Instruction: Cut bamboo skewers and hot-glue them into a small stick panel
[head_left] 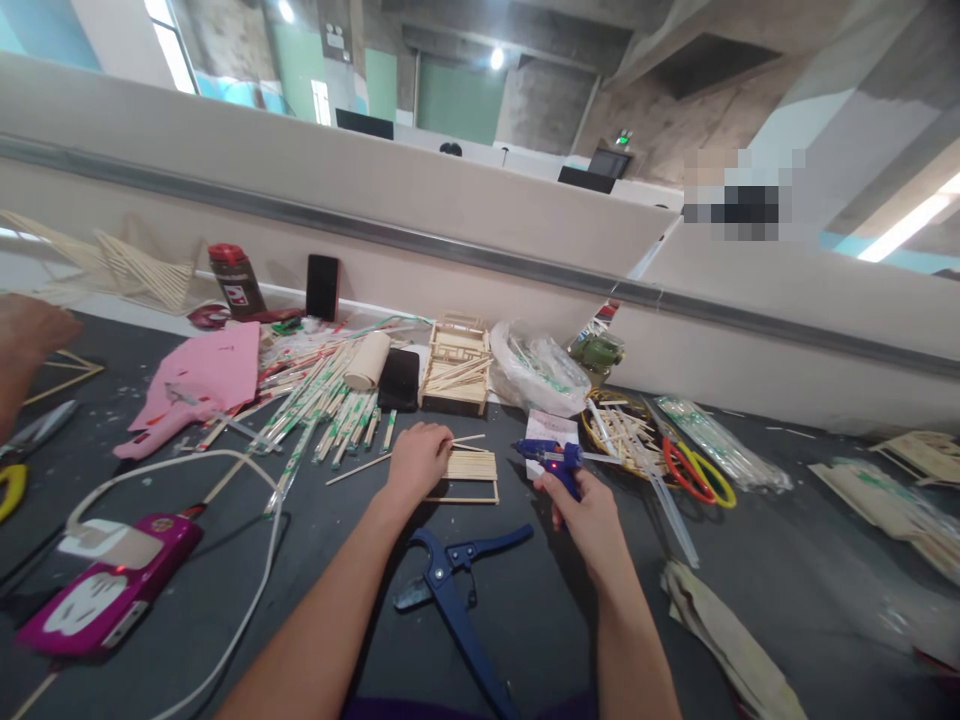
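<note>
My left hand [420, 462] rests with curled fingers on the left end of a small panel of wooden sticks [472, 466], which lies flat on the dark table. Its fingertips are partly hidden. A loose stick [358, 469] pokes out to the left of that hand. My right hand [589, 515] is wrapped round a blue hot glue gun [562, 460], with a clear glue stick [602, 458] in its back end. The nozzle points left toward the panel, apart from it. Below the panel lies a blue ratchet cutter [457, 590] with its jaws apart.
Wrapped chopsticks [315, 395] are piled behind left, beside a wooden stick model [455, 370] and a plastic bag [536, 370]. Scissors [697, 472] lie by a basket of stick pieces [626, 435]. A purple power strip [112, 585] sits left. Another person's hand [30, 345] is far left.
</note>
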